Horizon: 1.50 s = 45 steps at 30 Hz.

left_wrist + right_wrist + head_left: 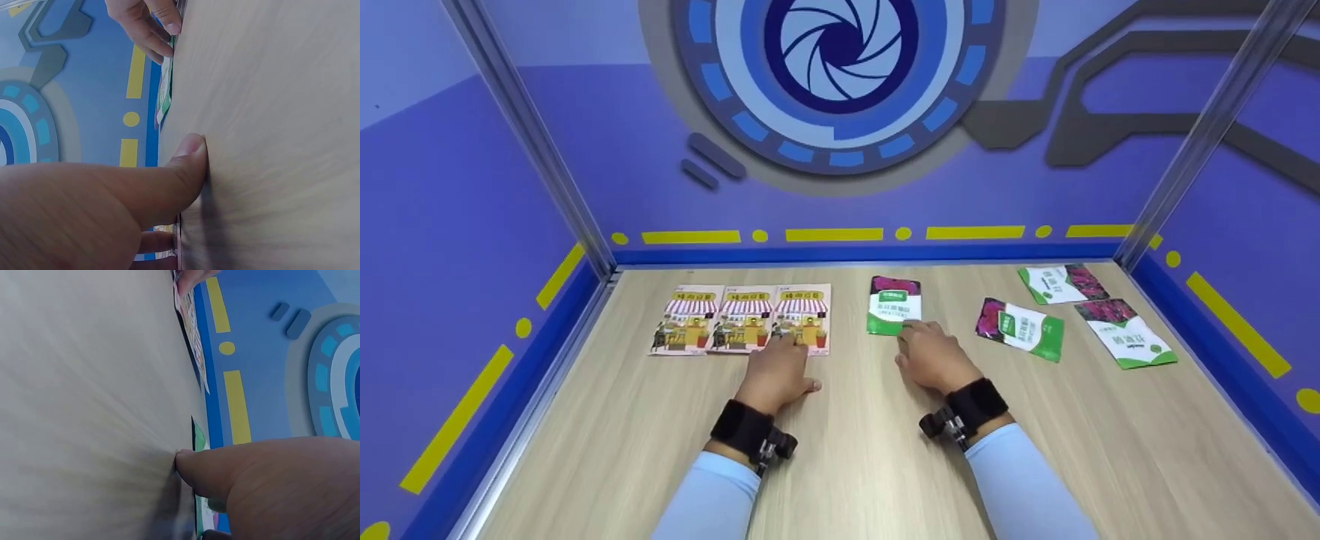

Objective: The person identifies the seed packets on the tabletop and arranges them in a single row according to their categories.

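Three pink packets with a striped-awning stall print lie side by side: a left one [684, 321], a middle one [741, 319] and a right one [802, 307]. My left hand [778, 373] touches the lower edges of the middle and right packets with its fingertips, thumb [188, 169] held out to the side on the table. A green-and-white seed packet with magenta flowers [894, 304] lies to the right of them. The fingertips of my right hand [934, 356] rest at its lower right corner, and the thumb [197, 467] touches the table just below it.
On the right lie three more seed packets: a tilted one [1020, 330], one at the back [1063, 283] and one near the right side [1126, 334]. The wood-grain table [870, 450] is enclosed by a blue back wall [840, 214] and side walls with metal posts.
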{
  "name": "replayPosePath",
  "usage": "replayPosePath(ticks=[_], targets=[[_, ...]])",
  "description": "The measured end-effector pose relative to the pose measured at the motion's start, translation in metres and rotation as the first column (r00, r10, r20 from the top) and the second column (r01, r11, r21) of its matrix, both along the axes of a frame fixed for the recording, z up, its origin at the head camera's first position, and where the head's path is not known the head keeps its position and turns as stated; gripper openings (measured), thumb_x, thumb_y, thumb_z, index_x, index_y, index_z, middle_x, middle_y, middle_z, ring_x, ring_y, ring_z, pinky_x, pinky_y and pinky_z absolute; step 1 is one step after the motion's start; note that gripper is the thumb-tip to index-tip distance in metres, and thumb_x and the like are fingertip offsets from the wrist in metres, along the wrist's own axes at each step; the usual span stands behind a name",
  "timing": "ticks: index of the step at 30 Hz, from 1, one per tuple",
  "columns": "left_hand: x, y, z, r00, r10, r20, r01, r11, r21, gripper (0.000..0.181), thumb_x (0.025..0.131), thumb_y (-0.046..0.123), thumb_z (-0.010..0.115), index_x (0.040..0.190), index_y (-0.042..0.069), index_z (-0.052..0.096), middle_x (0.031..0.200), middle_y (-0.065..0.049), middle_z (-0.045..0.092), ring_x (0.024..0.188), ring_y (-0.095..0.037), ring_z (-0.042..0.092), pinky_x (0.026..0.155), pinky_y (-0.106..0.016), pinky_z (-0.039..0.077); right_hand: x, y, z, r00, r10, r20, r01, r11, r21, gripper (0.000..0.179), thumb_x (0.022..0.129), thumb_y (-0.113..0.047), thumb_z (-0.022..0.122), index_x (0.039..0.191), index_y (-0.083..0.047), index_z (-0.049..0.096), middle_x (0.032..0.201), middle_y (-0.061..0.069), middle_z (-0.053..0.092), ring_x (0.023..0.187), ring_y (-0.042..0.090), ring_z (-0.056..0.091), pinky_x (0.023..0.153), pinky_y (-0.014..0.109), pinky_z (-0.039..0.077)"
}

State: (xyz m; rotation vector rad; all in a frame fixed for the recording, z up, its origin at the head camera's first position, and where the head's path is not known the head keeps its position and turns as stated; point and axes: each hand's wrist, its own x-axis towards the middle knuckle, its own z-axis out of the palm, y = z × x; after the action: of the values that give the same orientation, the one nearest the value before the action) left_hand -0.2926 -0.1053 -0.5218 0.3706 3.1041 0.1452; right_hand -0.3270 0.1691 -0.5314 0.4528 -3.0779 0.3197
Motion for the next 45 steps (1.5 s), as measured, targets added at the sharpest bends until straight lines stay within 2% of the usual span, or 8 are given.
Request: replayPosePath(ticks=[2,4,10,14,19,27,34,45], targets=[[0.0,-0.001,0.001,1.0,0.001,0.009,-0.001,1.0,0.004,0.065,0.072,0.054,0.073,0.119,0.01,0.062,0.131,-0.013,0.052,0.116,-0.033,0.051,0.086,-0.055,0.047,0.003,-0.003,0.002,1.0,0.016,0.007,-0.016,1.0,-0.013,0.038,0.088,-0.035,0.062,0.122,-0.018,0.059,0.139,0.001,0.049,0.13,0.028,0.041,0.095,0.066,0.037],[0.0,-0.001,0.002,1.0,0.008,0.021,-0.008,1.0,0.005,0.066,0.073,0.053,0.073,0.122,0.01,0.061,0.133,-0.013,0.05,0.118,-0.033,0.05,0.088,-0.055,0.046,0.005,-0.008,0.003,0.999,0.047,0.002,-0.047,0.999,-0.019,0.036,0.087,-0.035,0.062,0.119,-0.019,0.06,0.136,0.0,0.052,0.128,0.026,0.042,0.095,0.065,0.037],[0.002,0.0,0.003,0.998,0.025,0.049,-0.024,1.0,-0.009,0.068,0.074,0.054,0.071,0.126,0.011,0.058,0.136,-0.014,0.048,0.12,-0.033,0.048,0.088,-0.057,0.046,0.011,-0.018,0.002,0.987,0.16,-0.033,-0.16,0.987,-0.014,0.032,0.086,-0.033,0.064,0.114,-0.018,0.063,0.122,-0.001,0.059,0.115,0.022,0.051,0.09,0.05,0.047],[0.002,0.005,0.004,0.998,0.02,0.054,-0.019,1.0,-0.023,0.065,0.074,0.053,0.072,0.123,0.011,0.061,0.128,-0.014,0.054,0.113,-0.033,0.051,0.083,-0.058,0.046,0.014,-0.02,0.001,0.978,0.201,-0.055,-0.202,0.979,-0.024,0.03,0.085,-0.031,0.066,0.113,-0.018,0.064,0.118,-0.001,0.06,0.109,0.021,0.053,0.09,0.042,0.049],[0.001,0.006,0.003,0.999,0.009,0.04,-0.007,0.999,-0.042,0.06,0.074,0.054,0.072,0.119,0.015,0.063,0.123,-0.012,0.057,0.109,-0.033,0.053,0.078,-0.059,0.047,0.015,-0.024,0.001,0.977,0.208,-0.043,-0.209,0.978,-0.016,0.032,0.086,-0.031,0.065,0.116,-0.02,0.063,0.122,-0.003,0.059,0.115,0.02,0.051,0.089,0.047,0.05],[0.0,0.003,0.002,0.997,-0.018,0.074,0.024,0.997,-0.075,0.064,0.078,0.056,0.066,0.133,0.027,0.053,0.134,-0.013,0.051,0.119,-0.036,0.048,0.084,-0.062,0.044,0.017,-0.027,-0.001,0.977,0.215,-0.003,-0.215,0.977,-0.012,0.036,0.089,-0.034,0.06,0.123,-0.022,0.061,0.137,-0.004,0.051,0.131,0.02,0.042,0.094,0.065,0.04],[0.0,0.003,0.001,0.998,-0.013,0.067,0.018,0.998,-0.068,0.061,0.076,0.056,0.068,0.129,0.027,0.056,0.131,-0.013,0.052,0.115,-0.036,0.049,0.08,-0.061,0.045,0.017,-0.025,-0.001,0.972,0.232,0.017,-0.232,0.972,-0.03,0.039,0.088,-0.035,0.061,0.125,-0.022,0.061,0.14,-0.003,0.049,0.133,0.019,0.04,0.1,0.059,0.038],[0.001,0.002,0.001,0.998,-0.007,0.06,0.01,0.999,-0.051,0.062,0.076,0.055,0.068,0.131,0.028,0.055,0.135,-0.014,0.049,0.119,-0.036,0.047,0.084,-0.062,0.044,0.017,-0.023,0.001,0.969,0.241,0.051,-0.239,0.97,-0.04,0.043,0.089,-0.037,0.061,0.128,-0.021,0.059,0.143,-0.002,0.046,0.135,0.021,0.038,0.102,0.061,0.035]])
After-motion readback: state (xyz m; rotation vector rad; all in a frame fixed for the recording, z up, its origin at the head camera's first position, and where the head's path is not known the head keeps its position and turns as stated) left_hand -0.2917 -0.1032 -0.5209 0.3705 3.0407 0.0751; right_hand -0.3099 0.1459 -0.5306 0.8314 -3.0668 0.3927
